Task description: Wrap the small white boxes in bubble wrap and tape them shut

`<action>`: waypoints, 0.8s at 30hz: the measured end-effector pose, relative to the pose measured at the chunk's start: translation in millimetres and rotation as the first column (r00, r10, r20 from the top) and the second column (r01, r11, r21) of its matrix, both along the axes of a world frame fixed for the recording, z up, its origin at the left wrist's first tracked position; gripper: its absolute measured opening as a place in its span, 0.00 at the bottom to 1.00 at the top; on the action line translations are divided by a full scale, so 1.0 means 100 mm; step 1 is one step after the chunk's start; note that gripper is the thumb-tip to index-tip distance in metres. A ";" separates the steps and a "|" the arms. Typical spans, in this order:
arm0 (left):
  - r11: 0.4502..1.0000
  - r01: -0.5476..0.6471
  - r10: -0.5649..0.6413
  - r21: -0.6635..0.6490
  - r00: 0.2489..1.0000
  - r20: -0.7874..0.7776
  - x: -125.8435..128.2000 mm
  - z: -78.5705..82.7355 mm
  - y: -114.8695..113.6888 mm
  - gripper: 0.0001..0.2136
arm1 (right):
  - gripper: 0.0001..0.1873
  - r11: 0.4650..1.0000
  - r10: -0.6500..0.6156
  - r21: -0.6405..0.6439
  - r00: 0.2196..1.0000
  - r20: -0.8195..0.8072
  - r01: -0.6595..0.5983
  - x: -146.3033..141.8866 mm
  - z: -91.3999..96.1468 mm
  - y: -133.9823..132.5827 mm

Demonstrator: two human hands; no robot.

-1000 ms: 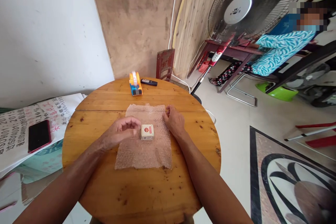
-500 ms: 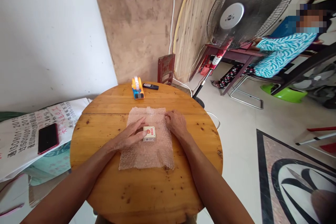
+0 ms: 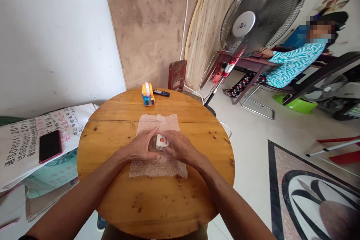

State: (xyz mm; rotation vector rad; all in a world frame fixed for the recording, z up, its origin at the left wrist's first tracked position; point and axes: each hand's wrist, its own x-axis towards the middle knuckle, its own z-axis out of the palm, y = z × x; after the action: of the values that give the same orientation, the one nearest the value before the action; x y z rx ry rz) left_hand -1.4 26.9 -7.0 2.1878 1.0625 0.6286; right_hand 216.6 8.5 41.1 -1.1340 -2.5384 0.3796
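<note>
A small white box point(image 3: 162, 141) with a red mark and a round picture sits on a sheet of bubble wrap point(image 3: 157, 168) on the round wooden table. My right hand point(image 3: 181, 147) grips the box from its right side, fingers behind it and thumb at its front corner. To the left of the box, my left hand point(image 3: 140, 146) rests low over the wrap, thumb and fingers spread in a curve, apart from the box. Part of the box's right side is covered by my right hand.
On the table's far side stand an orange and blue tape dispenser point(image 3: 147, 94) and a black handheld device point(image 3: 161, 93). A phone point(image 3: 50, 146) lies on a printed sack at left. Beyond the table are a large fan point(image 3: 261, 15) and a seated person point(image 3: 299, 63).
My right hand has moved left from the wrap's right edge and closed around the box. My left hand has drawn back off the box, its fingers spread. The view has shifted slightly.
</note>
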 end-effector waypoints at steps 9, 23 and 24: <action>0.997 0.058 -0.048 0.059 0.987 -0.155 0.03 0.11 -0.03 0.51 | 0.26 0.827 -0.551 0.096 0.832 -0.060 0.554 1.14 -0.07 0.08; 0.983 0.098 -0.062 0.153 0.972 -0.225 -0.01 0.04 -0.03 0.44 | 0.23 0.988 -0.145 0.064 0.987 0.074 0.140 0.00 -0.20 0.25; 0.981 0.109 -0.069 0.161 0.969 -0.237 -0.01 0.04 -0.03 0.43 | 0.23 0.986 -0.163 0.063 0.980 0.117 0.157 -0.05 -0.25 0.32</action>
State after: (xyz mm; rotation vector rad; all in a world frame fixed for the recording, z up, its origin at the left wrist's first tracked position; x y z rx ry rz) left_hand -2.4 23.5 -2.6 2.4928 1.0512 0.4476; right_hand 211.3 40.6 16.5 -1.3681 -2.5201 0.2061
